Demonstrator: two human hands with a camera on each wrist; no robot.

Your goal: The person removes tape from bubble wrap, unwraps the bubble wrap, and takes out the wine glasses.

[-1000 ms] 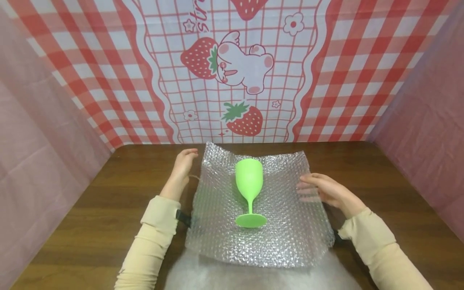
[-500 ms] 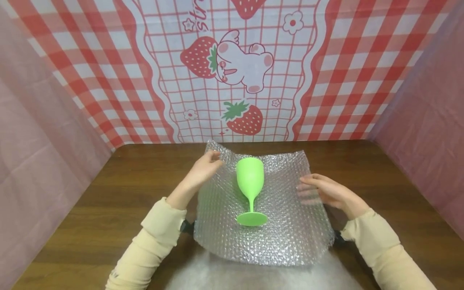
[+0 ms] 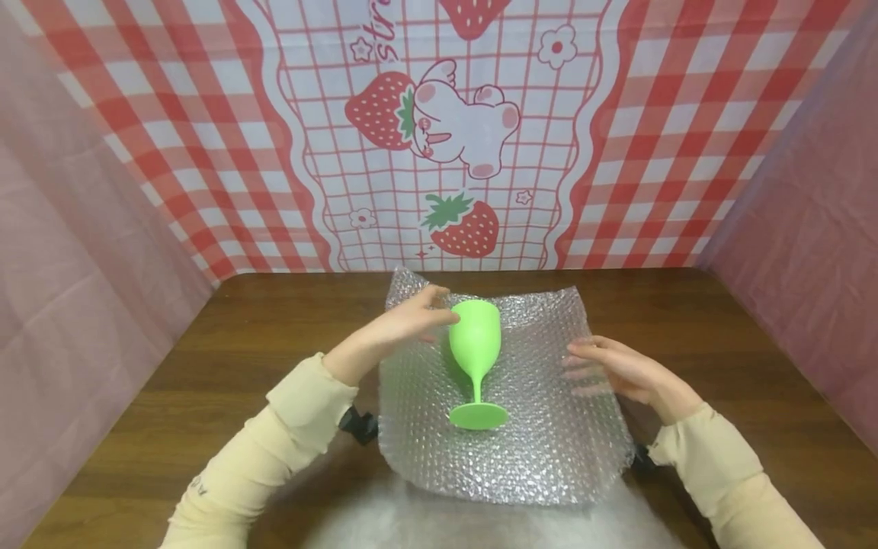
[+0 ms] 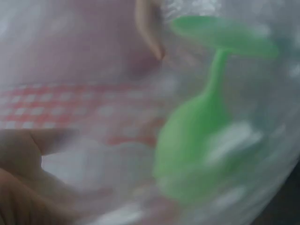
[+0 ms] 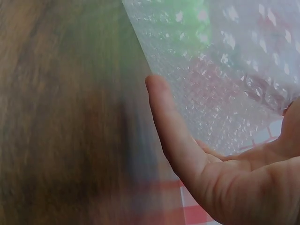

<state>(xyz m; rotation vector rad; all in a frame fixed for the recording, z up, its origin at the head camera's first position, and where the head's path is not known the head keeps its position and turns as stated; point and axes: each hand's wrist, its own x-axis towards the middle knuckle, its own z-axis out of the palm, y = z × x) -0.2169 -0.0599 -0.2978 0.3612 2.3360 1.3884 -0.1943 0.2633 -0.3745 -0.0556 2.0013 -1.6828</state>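
A bright green plastic goblet lies on its side on a sheet of bubble wrap, its bowl toward the back wall and its foot toward me. Over the sheet's left part, my left hand reaches in with loosely bent fingers, a fingertip beside the goblet's bowl. Whether it touches the bowl is unclear. Through blurred plastic, the left wrist view shows the goblet. My right hand is at the sheet's right edge, some fingers seen through the plastic. In the right wrist view its visible finger is straight against the wrap.
The brown wooden table extends on both sides of the sheet. A whitish translucent surface shows at the front. A red checked strawberry cloth hangs behind the table, with pink curtains at the sides.
My left hand has moved right from outside the sheet to beside the goblet's bowl. The wrap's left edge has shifted inward. My right hand has stayed nearly still.
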